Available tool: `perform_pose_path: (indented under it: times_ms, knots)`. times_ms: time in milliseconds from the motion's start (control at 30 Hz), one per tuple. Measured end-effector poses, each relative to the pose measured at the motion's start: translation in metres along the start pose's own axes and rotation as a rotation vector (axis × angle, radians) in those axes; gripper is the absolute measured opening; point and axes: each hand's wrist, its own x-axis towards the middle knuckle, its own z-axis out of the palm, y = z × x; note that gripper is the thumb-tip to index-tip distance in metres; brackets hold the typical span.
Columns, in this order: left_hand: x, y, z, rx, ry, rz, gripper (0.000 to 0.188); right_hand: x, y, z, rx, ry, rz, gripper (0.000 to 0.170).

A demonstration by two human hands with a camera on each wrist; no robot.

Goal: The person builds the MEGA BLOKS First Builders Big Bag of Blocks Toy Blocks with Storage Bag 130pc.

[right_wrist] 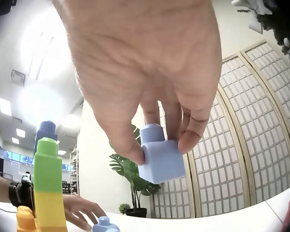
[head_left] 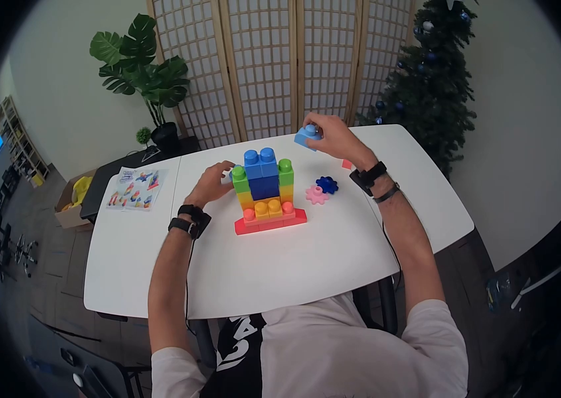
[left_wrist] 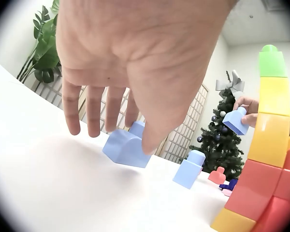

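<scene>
A multicoloured block tower (head_left: 266,189) stands on a red base at the table's middle. Beyond its left side, my left hand (head_left: 213,184) reaches over a light blue curved block (left_wrist: 125,149). The thumb overlaps that block's right side in the left wrist view, and the fingers extend loosely above and behind it. Raised over the far side of the table, my right hand (head_left: 335,140) pinches a light blue block (right_wrist: 162,162) between thumb and fingers, its single stud upward. Another light blue block (left_wrist: 189,169) stands on the table behind the tower, hidden in the head view.
Right of the tower lie a pink gear (head_left: 317,195) and a dark blue gear (head_left: 327,185). A red piece (head_left: 347,164) sits near my right wrist. A printed picture sheet (head_left: 138,188) lies at the table's left. Folding screens (head_left: 287,73) stand behind the table.
</scene>
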Motion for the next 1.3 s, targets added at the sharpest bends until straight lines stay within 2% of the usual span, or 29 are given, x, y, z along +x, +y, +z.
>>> perform_pose_path:
  times_ms: [100,133,200,333,467,533,600,667,700,767,800,833,900,933,967,1033,1100,1300]
  knots:
    - [0.003,0.005,0.001,-0.045,-0.022,-0.08,0.045,0.001,0.024,0.026,-0.128,-0.107,-0.056,0.034]
    - [0.003,0.01,0.002,-0.045,-0.017,-0.079,0.045,-0.001,0.032,0.036,-0.125,-0.162,0.017,0.034]
    - [0.0,0.024,0.004,-0.037,0.019,-0.134,0.039,-0.006,0.059,0.061,-0.144,-0.209,0.036,0.035]
    - [0.003,0.011,0.02,0.124,0.012,-0.08,0.033,-0.015,0.076,0.086,-0.182,-0.344,0.1,0.038]
    - [0.006,0.011,0.01,0.032,0.036,-0.023,0.032,-0.018,0.067,0.078,-0.108,-0.33,0.081,0.038]
    - [0.011,0.017,-0.01,-0.102,0.108,-0.101,0.034,-0.016,0.061,0.071,-0.046,-0.262,0.039,0.036]
    - [0.018,0.038,-0.037,-0.123,0.236,-0.09,0.043,-0.007,0.059,0.071,-0.043,-0.227,0.014,0.035]
    - [0.028,0.063,-0.069,-0.447,0.179,-0.101,0.05,0.003,0.054,0.077,-0.015,-0.179,-0.046,0.037]
    - [0.028,0.089,-0.081,-0.595,0.204,-0.021,0.052,0.006,0.052,0.086,-0.01,-0.181,-0.043,0.037]
    - [0.02,0.143,-0.103,-0.622,0.196,0.004,0.042,0.015,0.046,0.105,0.102,-0.094,-0.174,0.045]
    - [0.018,0.156,-0.105,-0.619,0.197,0.003,0.042,0.017,0.036,0.111,0.123,-0.119,-0.157,0.054]
    - [0.017,0.166,-0.107,-0.624,0.106,0.033,0.044,0.019,0.033,0.119,0.126,-0.118,-0.161,0.054]
    - [0.012,0.184,-0.105,-0.545,-0.01,0.086,0.046,0.023,0.028,0.136,0.528,-0.3,-0.144,0.061]
    - [0.01,0.189,-0.101,-0.434,0.011,0.14,0.045,0.02,0.019,0.143,0.58,-0.25,-0.175,0.054]
    - [0.008,0.193,-0.099,-0.323,0.031,0.193,0.044,0.015,0.016,0.145,0.595,-0.271,-0.163,0.054]
    - [0.009,0.185,-0.088,-0.352,0.073,0.228,0.041,0.004,0.014,0.147,0.525,-0.297,-0.118,0.052]
    - [0.009,0.178,-0.087,-0.521,0.038,0.126,0.039,-0.004,0.015,0.147,0.47,-0.305,-0.085,0.051]
    - [0.003,0.174,-0.087,-0.59,0.016,0.037,0.042,-0.007,0.016,0.147,0.402,-0.304,-0.053,0.047]
